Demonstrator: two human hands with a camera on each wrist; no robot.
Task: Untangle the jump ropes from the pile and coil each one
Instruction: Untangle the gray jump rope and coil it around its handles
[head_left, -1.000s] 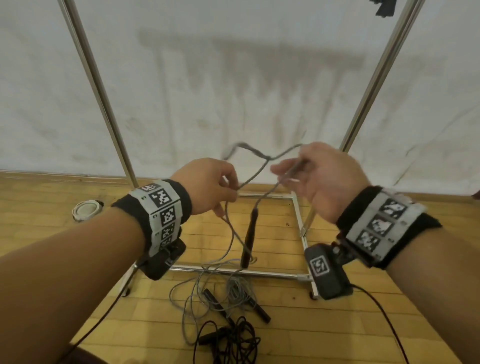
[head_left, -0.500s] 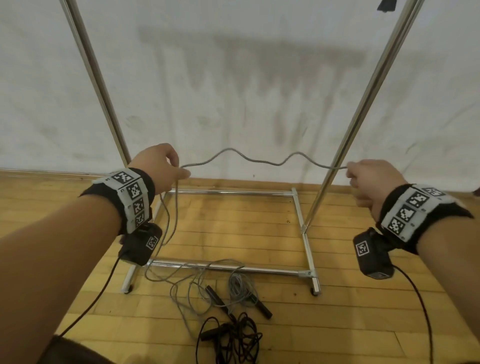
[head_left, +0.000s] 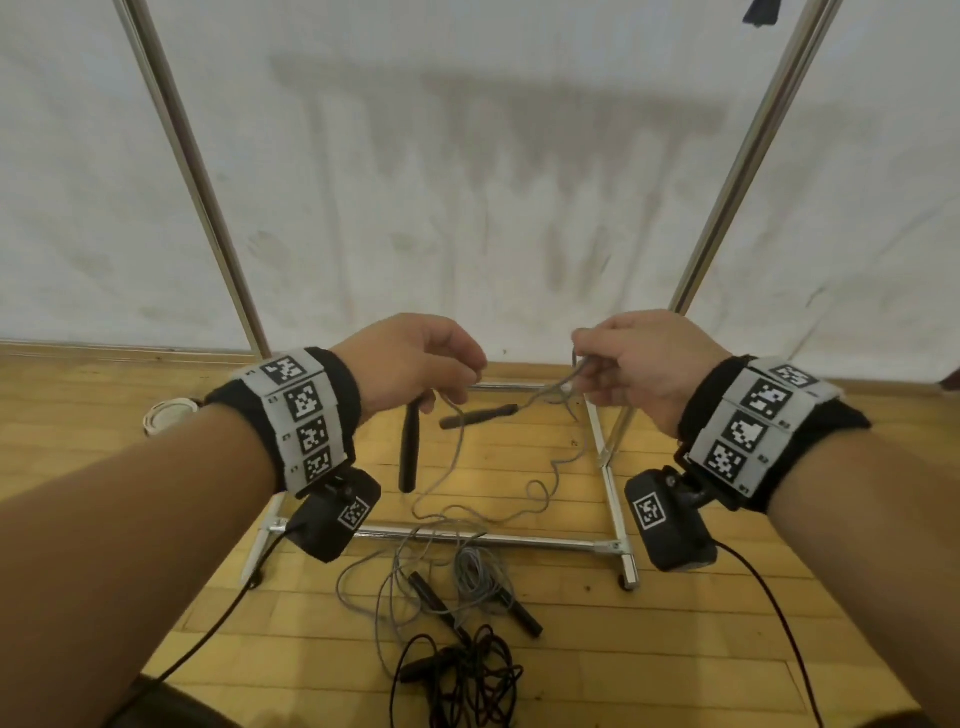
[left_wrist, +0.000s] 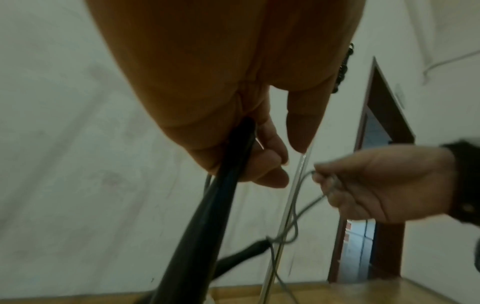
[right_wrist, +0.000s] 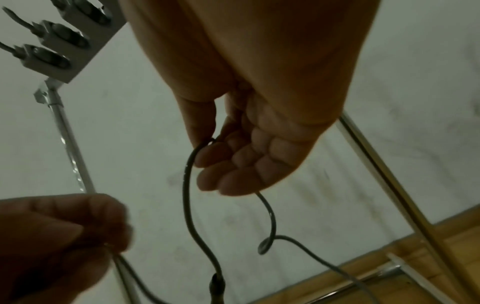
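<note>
My left hand (head_left: 457, 376) grips a black handle (head_left: 409, 452) of the grey jump rope (head_left: 540, 491), and the handle hangs straight down. My right hand (head_left: 587, 361), a hand's width away at chest height, pinches folds of the grey cord. The rope's second black handle (head_left: 478, 415) dangles between my hands. The cord drops to a grey tangle (head_left: 470, 571) on the floor. A black jump rope (head_left: 467, 675) lies bunched in front of it. In the left wrist view my fingers (left_wrist: 270, 164) curl round the handle (left_wrist: 207, 226). In the right wrist view the cord (right_wrist: 187, 185) loops out from my curled fingers (right_wrist: 228, 164).
A metal rack stands over the pile, with base bars (head_left: 519, 540) on the wooden floor and slanted uprights (head_left: 192, 171) against a stained white wall. A white round object (head_left: 169, 413) lies at the left. Wrist camera cables (head_left: 769, 613) hang from my arms.
Half a second ago my hands were spread wide with the grey cord stretched between them. They have come back together, and a black handle now hangs from my left hand.
</note>
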